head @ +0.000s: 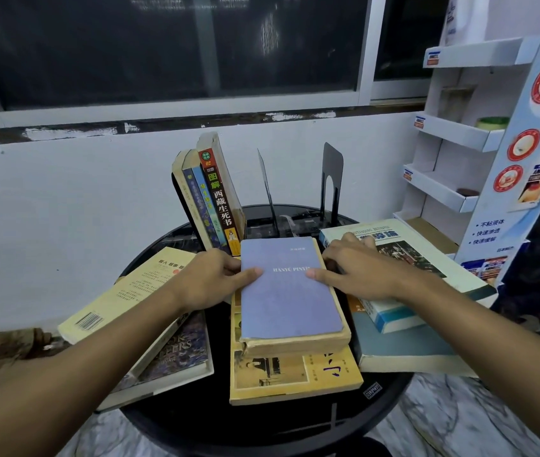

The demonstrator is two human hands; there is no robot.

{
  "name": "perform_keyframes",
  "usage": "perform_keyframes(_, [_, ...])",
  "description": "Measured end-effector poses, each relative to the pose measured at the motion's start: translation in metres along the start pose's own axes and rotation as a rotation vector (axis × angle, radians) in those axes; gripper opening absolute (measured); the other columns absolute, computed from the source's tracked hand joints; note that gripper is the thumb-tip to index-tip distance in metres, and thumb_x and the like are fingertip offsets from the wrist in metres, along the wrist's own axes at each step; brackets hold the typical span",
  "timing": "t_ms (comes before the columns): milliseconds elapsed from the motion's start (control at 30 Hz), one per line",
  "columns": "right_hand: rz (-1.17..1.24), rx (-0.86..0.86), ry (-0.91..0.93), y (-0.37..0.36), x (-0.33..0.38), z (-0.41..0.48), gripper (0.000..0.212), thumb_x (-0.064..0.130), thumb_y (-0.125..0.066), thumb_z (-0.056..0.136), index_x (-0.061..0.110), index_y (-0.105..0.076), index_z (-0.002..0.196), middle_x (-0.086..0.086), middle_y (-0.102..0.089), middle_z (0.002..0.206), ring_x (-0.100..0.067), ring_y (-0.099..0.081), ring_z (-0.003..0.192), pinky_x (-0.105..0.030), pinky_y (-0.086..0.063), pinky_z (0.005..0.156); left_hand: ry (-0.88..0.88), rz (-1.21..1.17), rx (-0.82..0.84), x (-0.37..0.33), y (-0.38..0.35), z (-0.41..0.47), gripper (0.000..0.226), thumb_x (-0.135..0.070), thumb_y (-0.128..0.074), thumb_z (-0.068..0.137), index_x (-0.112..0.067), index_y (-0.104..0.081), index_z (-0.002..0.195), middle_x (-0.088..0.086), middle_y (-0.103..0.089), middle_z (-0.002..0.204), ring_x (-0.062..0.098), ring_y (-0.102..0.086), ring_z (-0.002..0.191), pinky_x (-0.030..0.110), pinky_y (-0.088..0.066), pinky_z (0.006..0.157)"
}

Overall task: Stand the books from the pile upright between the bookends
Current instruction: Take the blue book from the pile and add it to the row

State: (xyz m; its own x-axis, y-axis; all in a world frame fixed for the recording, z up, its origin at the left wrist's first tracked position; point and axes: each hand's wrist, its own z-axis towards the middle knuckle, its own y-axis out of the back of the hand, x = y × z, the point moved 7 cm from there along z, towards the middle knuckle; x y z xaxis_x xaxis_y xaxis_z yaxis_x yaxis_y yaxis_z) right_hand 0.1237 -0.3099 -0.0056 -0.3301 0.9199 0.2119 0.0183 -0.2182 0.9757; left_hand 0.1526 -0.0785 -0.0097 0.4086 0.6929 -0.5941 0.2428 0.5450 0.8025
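Note:
A thick purple-covered book (290,298) lies flat on top of the middle pile on the round black table (262,423). My left hand (210,278) grips its left edge, thumb on the cover. My right hand (357,272) grips its right edge the same way. Three books (210,199) stand leaning at the back left against a black bookend. Two more black bookends (267,186) (331,183) stand at the back middle and back right, with bare space between them.
A yellow book (295,374) lies under the purple one. Cream and dark books (123,301) lie stacked at the left, white and blue books (410,291) at the right. A white cardboard display rack (459,133) stands to the right of the table. A white wall is behind.

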Motion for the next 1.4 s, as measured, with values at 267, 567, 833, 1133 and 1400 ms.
perform_keyframes(267, [0.067, -0.043, -0.002, -0.002, -0.003, -0.003, 0.047, 0.070, -0.039, 0.095, 0.029, -0.061, 0.093, 0.008, -0.048, 0.088, -0.013, -0.035, 0.096, -0.044, -0.031, 0.095, -0.016, -0.175, -0.054, -0.004, 0.003, -0.009, 0.029, -0.047, -0.063, 0.096, -0.026, -0.082, 0.099, -0.012, -0.078, 0.090, 0.014, -0.074, 0.082, 0.042, -0.061, 0.081])
perform_keyframes(567, [0.107, -0.178, 0.035, 0.012, 0.001, -0.008, 0.047, 0.070, -0.043, 0.092, 0.031, -0.062, 0.110, 0.009, -0.050, 0.101, -0.011, -0.036, 0.104, -0.040, -0.031, 0.093, -0.030, -0.586, -0.160, -0.019, 0.010, -0.021, 0.032, -0.016, -0.075, 0.091, -0.014, -0.073, 0.123, -0.004, -0.080, 0.103, 0.022, -0.078, 0.092, 0.038, -0.064, 0.081])
perform_keyframes(833, [0.237, -0.536, 0.075, 0.048, 0.009, -0.005, 0.046, 0.049, -0.062, 0.094, 0.029, -0.055, 0.135, 0.005, -0.049, 0.116, -0.010, -0.036, 0.115, -0.034, -0.028, 0.093, -0.137, -0.601, -0.440, -0.036, 0.047, -0.021, 0.050, -0.015, -0.085, 0.078, -0.024, -0.072, 0.125, -0.008, -0.063, 0.126, 0.012, -0.076, 0.088, 0.025, -0.062, 0.075])
perform_keyframes(1133, [0.228, -0.739, 0.096, 0.053, 0.019, -0.004, 0.053, 0.042, -0.072, 0.090, 0.022, -0.053, 0.135, 0.011, -0.043, 0.119, -0.009, -0.036, 0.116, -0.031, -0.025, 0.091, -0.233, -0.507, -0.553, -0.038, 0.057, -0.027, 0.067, -0.028, -0.086, 0.073, -0.027, -0.064, 0.137, -0.010, -0.057, 0.139, 0.019, -0.070, 0.106, 0.038, -0.063, 0.085])
perform_keyframes(1400, [0.167, -0.770, 0.080, 0.052, 0.023, -0.008, 0.068, 0.049, -0.074, 0.085, 0.021, -0.048, 0.141, 0.003, -0.047, 0.128, -0.015, -0.041, 0.120, -0.037, -0.032, 0.094, -0.277, -0.576, -0.541, -0.032, 0.051, -0.033, 0.074, -0.010, -0.084, 0.078, -0.020, -0.055, 0.145, -0.004, -0.062, 0.140, 0.010, -0.068, 0.113, 0.020, -0.059, 0.082])
